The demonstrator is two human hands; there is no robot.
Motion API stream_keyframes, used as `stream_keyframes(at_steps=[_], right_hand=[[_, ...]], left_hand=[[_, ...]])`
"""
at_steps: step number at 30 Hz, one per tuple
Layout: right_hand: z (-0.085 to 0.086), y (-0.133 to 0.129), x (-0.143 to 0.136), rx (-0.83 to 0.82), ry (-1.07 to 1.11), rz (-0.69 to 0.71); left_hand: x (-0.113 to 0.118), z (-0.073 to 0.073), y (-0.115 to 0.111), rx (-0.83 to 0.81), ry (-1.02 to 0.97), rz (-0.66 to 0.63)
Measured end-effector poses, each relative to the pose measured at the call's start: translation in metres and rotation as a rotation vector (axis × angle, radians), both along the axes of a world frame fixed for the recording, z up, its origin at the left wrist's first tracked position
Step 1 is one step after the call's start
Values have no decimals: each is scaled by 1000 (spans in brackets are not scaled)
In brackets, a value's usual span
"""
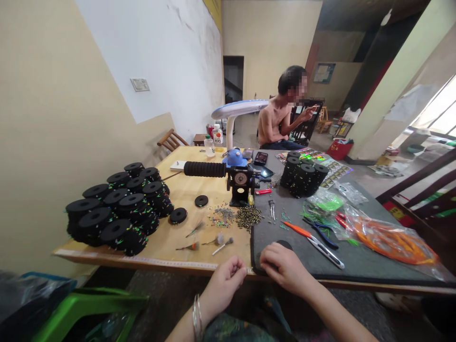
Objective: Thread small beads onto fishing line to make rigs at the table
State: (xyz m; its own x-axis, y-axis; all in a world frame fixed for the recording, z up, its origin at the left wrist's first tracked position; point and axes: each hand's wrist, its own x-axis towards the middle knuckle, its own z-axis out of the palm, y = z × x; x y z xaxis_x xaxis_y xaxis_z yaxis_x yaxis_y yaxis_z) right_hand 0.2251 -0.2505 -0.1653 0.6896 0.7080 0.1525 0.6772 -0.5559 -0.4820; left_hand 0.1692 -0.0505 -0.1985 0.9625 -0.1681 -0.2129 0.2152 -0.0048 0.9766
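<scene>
Facing left hand (228, 278), right hand (283, 262), grip curled, contents unclear; bag (399, 219) holding orange strands (386, 240)

This looks a homely sort of workshop: black spools (111, 210), heaped tiny parts (248, 218) and pliers (317, 228) across the surface (167, 249), wooden chair (167, 137) left.

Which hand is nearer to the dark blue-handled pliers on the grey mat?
Right. The right hand is at the front of the grey mat, left of the pliers; the left hand is farther left, by the front of the wooden table.
</scene>
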Motion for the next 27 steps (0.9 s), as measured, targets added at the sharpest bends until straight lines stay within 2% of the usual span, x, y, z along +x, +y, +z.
stream_keyframes(at_steps=[9, 15, 20, 27], right_hand=[[-1, -2, 1, -43, 20, -23], [5, 7, -6, -2, 61, -36], [-1, 17, -7, 25, 54, -14], [-6, 18, -6, 50, 33, -11]], left_hand=[[0, 2, 0, 10, 5, 0], [1, 2, -1, 9, 4, -1], [1, 2, 0, -3, 4, -1], [1, 1, -1, 54, -24, 6]])
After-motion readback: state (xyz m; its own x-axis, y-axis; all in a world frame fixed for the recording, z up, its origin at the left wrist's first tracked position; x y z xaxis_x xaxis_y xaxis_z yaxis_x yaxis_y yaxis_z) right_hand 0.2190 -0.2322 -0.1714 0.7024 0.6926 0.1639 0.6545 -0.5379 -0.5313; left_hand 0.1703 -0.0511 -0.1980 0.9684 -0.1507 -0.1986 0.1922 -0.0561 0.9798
